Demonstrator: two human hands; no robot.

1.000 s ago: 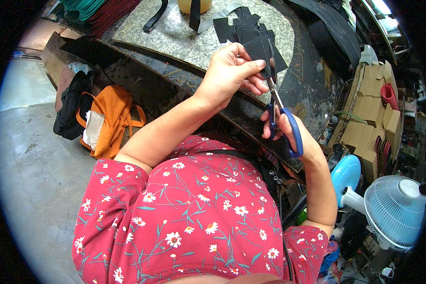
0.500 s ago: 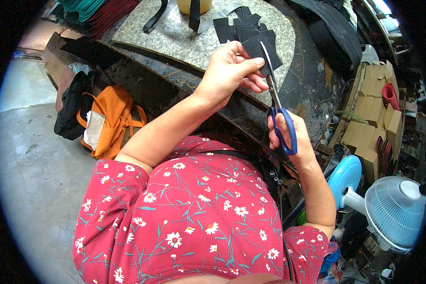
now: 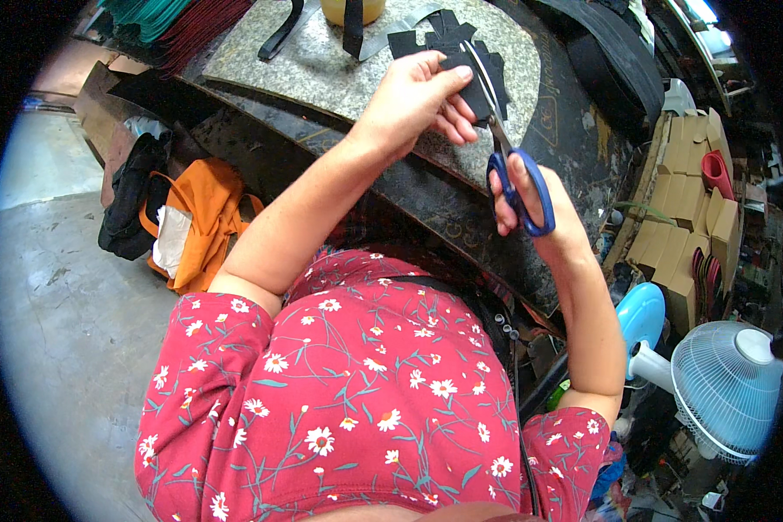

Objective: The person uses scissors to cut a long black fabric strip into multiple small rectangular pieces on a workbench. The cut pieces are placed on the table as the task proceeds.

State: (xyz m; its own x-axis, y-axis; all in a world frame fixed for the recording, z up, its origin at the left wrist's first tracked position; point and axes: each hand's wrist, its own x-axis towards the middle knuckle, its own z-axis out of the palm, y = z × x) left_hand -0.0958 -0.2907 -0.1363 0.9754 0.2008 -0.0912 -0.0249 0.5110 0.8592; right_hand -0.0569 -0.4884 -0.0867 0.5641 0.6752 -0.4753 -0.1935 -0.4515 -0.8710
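Between the thumb and fingers of my left hand is a small flat black piece of material, pinched by its left edge. My right hand is closed round the blue handles of a pair of scissors. The slightly parted blades point up and away, lying along the right side of the black piece. Just beyond, a loose heap of black cut pieces rests on the speckled grey board. Whether the blades are cutting into the piece, I cannot tell.
A yellowish round container and black straps are at the board's far side. An orange bag lies to the left. On the right are cardboard boxes, a blue and white fan and a thick black roll.
Both hands have moved a little farther away, with the black piece and the scissors. The scissors now reach higher over the heap.
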